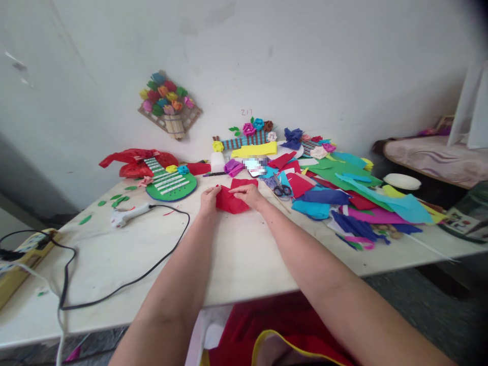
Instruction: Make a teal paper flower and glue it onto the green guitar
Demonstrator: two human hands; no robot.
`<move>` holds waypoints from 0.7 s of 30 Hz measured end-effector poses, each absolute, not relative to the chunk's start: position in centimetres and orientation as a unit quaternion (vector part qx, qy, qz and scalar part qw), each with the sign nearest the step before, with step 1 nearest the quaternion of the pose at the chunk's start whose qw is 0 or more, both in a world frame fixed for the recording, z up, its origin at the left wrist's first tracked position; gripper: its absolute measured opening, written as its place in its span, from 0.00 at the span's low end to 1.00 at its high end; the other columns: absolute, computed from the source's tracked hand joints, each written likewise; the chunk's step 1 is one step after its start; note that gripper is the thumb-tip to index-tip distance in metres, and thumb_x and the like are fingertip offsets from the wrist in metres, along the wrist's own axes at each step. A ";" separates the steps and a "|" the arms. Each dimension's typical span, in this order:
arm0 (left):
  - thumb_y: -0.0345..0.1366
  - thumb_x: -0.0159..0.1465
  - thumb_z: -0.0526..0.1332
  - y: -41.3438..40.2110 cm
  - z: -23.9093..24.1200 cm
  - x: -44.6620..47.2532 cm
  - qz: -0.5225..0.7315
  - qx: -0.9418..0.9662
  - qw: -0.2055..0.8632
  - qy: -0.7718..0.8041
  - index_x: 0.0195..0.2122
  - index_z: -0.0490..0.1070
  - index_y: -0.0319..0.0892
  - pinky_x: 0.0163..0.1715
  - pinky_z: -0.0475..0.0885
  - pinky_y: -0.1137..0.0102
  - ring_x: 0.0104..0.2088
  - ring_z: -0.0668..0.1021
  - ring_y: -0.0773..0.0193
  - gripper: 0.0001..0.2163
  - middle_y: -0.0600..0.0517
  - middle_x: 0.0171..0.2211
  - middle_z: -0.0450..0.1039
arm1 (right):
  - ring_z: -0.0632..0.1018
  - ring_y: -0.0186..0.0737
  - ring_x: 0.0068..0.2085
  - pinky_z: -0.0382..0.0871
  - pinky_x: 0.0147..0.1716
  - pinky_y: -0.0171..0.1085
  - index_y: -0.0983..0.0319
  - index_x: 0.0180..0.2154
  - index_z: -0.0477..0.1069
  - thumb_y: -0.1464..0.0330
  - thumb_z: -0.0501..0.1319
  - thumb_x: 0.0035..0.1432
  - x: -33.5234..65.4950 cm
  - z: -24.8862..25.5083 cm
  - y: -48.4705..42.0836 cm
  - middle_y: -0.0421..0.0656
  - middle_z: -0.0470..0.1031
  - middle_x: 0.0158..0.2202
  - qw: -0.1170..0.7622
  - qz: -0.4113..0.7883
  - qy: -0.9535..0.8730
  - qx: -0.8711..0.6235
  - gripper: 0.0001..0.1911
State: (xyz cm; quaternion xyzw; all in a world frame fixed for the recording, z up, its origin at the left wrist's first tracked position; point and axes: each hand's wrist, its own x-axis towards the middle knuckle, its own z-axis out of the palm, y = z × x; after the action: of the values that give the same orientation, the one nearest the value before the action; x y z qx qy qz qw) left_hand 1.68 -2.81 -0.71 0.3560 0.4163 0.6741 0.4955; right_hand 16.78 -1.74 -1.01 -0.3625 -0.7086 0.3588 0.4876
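Both hands meet over a piece of red crepe paper (230,202) near the middle of the white table. My left hand (209,199) pinches its left edge between thumb and fingers. From the right, my right hand (247,194) is closed on the paper's upper part, its fingertips pressed on the sheet. A section of the red paper rises behind the right fingers. Just right of the hands lie dark-handled scissors (282,189). A phone (254,166) with a lit, blurred screen sits beyond them.
A glue gun (129,214) lies left, its black cord looping across the table toward a power strip (25,259). Behind it rests a green decorated board (171,185). Coloured paper (351,178) is heaped on the right, near a large jar (470,216). A flower piece (168,101) hangs on the wall.
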 end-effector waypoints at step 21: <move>0.40 0.38 0.70 -2.2 -1.3 1.4 0.671 0.393 0.491 0.391 0.28 0.75 0.37 0.28 0.67 0.70 0.26 0.74 0.63 0.16 0.50 0.23 0.74 | 0.75 0.39 0.36 0.66 0.39 0.37 0.64 0.32 0.79 0.70 0.58 0.46 17.0 -0.4 -2.3 0.44 0.78 0.29 0.473 0.373 -0.716 -0.353 0.12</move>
State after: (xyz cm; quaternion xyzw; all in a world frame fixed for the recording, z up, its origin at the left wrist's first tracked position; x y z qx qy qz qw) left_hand 1.35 -2.20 -1.30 0.3935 0.3913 0.6714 0.4913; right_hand 16.95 -2.30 -0.41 -0.3534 -0.7157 0.3727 0.4733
